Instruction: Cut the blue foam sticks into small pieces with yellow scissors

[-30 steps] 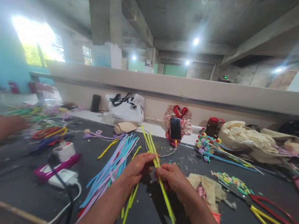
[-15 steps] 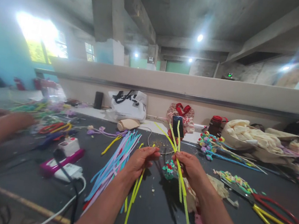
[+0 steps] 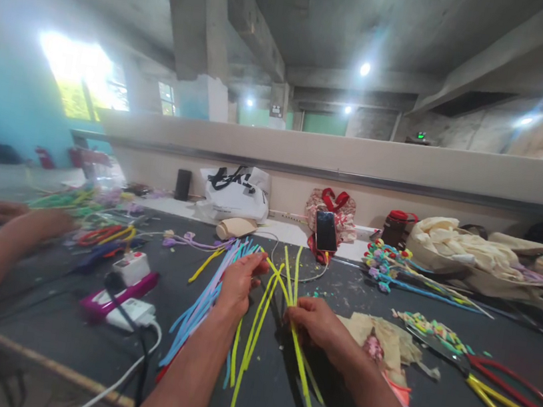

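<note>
Several yellow-green fuzzy stems (image 3: 301,359) cross one another in my right hand (image 3: 314,324), pinched between thumb and fingers, with their upper ends fanned out. My left hand (image 3: 242,280) is raised at the upper end of one of these stems, its fingers curled by the tip. Beneath and beside my left hand, more yellow-green stems (image 3: 252,342) lie on the dark table. A bundle of blue and lilac stems (image 3: 207,299) lies to the left, partly behind my left forearm.
Scissors with red and yellow handles (image 3: 484,375) lie right, near cut pieces (image 3: 435,332). A phone (image 3: 326,231) leans on a patterned bag. A power strip (image 3: 119,297) with plugs is at left. Another person's arms (image 3: 7,247) reach in from the left.
My right hand has moved left and down with the stems. My left hand has shifted left and slightly up, to a stem's tip. The phone screen is now uncovered.
</note>
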`<state>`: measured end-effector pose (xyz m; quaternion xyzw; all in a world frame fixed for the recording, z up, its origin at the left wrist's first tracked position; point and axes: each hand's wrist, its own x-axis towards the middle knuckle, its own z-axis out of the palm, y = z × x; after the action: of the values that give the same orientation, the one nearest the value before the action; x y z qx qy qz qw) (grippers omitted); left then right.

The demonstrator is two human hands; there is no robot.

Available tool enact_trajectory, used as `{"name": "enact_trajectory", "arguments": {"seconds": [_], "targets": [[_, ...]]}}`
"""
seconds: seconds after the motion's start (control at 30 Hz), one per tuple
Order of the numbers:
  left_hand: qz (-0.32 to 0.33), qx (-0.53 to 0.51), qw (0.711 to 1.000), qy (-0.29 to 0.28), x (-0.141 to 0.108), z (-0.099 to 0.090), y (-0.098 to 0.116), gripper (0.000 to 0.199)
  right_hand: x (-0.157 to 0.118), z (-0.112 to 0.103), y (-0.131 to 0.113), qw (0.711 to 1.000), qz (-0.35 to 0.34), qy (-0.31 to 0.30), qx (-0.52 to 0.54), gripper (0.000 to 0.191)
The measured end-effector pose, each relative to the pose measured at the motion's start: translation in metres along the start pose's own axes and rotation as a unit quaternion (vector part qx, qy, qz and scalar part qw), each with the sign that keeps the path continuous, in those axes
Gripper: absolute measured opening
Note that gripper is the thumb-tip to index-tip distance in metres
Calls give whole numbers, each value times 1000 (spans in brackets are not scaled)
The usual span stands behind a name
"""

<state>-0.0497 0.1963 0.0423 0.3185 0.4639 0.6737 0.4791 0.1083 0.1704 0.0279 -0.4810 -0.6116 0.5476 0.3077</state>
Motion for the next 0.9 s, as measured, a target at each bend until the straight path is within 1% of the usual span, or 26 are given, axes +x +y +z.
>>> {"name": "enact_trajectory", "arguments": {"seconds": [0.1, 0.2, 0.27, 0.33, 0.43, 0.53, 0.63, 0.73, 0.83, 0.9], "targets": [[5, 18, 1000, -1, 0, 1, -1, 26, 4, 7, 0, 1000, 10, -15, -14, 21], [6, 32, 999, -3, 0, 1, -2, 28, 15, 11, 3, 998, 37, -30, -29, 20], [5, 40, 999, -6, 0, 1, -3, 28, 24, 9, 5, 997, 55, -21, -39, 18], [5, 50, 999, -12, -1, 1, -4, 28, 33, 3, 7, 996, 72, 1, -49, 20], [6, 65, 998, -19, -2, 2, -6, 29, 41, -10, 8, 994, 87, 40, -62, 23], [7, 76, 997, -27, -3, 3, -5, 30, 40, -25, 3, 992, 80, 54, -75, 25], [5, 83, 996, -41, -4, 4, -5, 30, 32, -39, -12, 994, 39, 50, -94, 25], [0, 91, 994, -59, -5, 6, -5, 30, 27, -54, -35, 988, -16, 60, -140, 25], [-3, 103, 992, -74, -6, 6, -5, 30, 27, -76, -56, 969, -39, 85, -229, 24], [-4, 112, 990, -82, -6, 6, -6, 30, 29, -94, -62, 945, -35, 113, -306, 23]]}}
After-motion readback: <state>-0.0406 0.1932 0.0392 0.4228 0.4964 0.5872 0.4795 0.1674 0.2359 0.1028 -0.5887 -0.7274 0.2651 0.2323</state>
